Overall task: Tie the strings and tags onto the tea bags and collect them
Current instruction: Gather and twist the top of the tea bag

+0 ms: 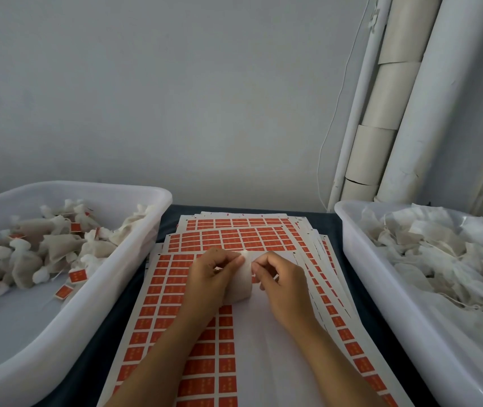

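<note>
The left hand and the right hand both pinch the top of one tea bag with curled fingers. The bag hangs between the fingertips, above the sheets of orange tags.

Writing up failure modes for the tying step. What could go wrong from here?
1. Both hands, left hand and right hand, pinch only the top of the tea bag; the thin neck might tear or slip.
2. The bag hangs over the tag sheets, so it could snag a loose tag.
3. The left bin and right bin look alike, so a finished bag may land in the untagged pile.
</note>
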`<state>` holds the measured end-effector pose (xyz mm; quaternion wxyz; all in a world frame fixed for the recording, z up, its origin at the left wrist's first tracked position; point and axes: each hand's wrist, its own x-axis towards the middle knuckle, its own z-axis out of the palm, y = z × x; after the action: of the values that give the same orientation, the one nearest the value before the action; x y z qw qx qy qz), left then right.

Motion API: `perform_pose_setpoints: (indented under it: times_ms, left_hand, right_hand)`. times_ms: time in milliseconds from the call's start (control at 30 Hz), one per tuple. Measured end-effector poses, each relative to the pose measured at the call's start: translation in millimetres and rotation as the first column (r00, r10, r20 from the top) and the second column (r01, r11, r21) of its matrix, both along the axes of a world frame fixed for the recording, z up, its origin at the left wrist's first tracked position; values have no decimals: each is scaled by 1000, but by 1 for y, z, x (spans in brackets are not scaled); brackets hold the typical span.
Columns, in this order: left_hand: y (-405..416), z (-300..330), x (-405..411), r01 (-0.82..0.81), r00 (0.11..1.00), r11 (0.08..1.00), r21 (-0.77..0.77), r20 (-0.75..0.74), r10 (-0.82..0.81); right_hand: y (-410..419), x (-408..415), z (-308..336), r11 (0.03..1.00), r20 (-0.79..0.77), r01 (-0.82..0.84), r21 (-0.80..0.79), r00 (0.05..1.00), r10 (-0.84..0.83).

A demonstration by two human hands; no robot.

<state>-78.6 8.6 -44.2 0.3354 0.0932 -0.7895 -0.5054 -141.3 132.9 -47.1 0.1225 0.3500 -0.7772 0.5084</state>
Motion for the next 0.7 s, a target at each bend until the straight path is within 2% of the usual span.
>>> perform_pose_setpoints:
  times_ms: [67, 267, 467, 700]
  left_hand:
    - [-1, 2, 1, -38, 998, 999, -18, -49, 38]
    - [4, 2, 1, -111, 992, 994, -15, -69, 110]
    - [9, 6, 5, 45, 996, 998, -44, -77, -48]
    - [10, 7, 6, 81, 990, 989, -120, -105, -94]
  right_hand:
    - [1, 1, 1, 1000, -30, -3, -16, 1000, 2]
    - [1, 7, 3, 1000, -132, 29, 8, 991, -28]
    - [-1, 10, 5, 999, -140, 3, -39, 990, -9]
    - [-1, 10, 6, 997, -169, -13, -82, 986, -1]
